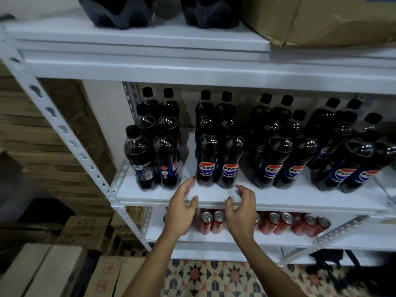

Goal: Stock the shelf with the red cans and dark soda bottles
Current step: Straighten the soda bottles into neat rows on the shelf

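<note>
Head view | left hand (182,207) and right hand (241,207): each grip loosely spread, holding nothing, just near the middle shelf (278,196) edge | Pepsi bottles (218,151) stand in rows on it | red cans (276,224) on the shelf below

Head view (worn) looks down, close to the shelf (214,198).
</note>
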